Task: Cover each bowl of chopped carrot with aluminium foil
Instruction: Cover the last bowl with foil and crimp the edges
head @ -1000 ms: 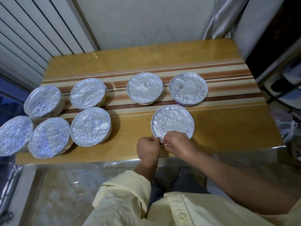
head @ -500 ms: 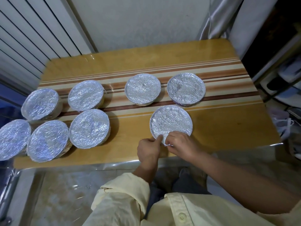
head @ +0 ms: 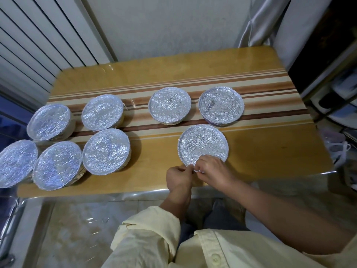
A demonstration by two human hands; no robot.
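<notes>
Head view: eight round bowls stand on the table, and each has a crinkled silver top. No chopped carrot shows anywhere, so the contents are hidden. The seven other bowls stand well apart from the hands. Two are at the back right on the striped band, one is at the back towards the left, and four are bunched at the left end, the outermost cut by the picture's edge.

The near bowl sits right of centre, close to the table's near edge and just in front of the person. Its foil lies flat across the top and is turned down round the far and side parts of the rim.

The left hand and right hand meet at the near part of that rim, knuckles up and fingers curled, almost touching each other. The right hand pinches a small bright tag of foil between thumb and fingertip. The left hand nips the foil edge right beside it.

This looks like the closing crimp on the last bowl. The next move calls for folding the loose tag down under the rim. The pressure should be light, so the thin sheet does not tear and the bowl does not slide towards the table edge. After that both hands can let go. With no bare bowl in sight, the task seems nearly done.
</notes>
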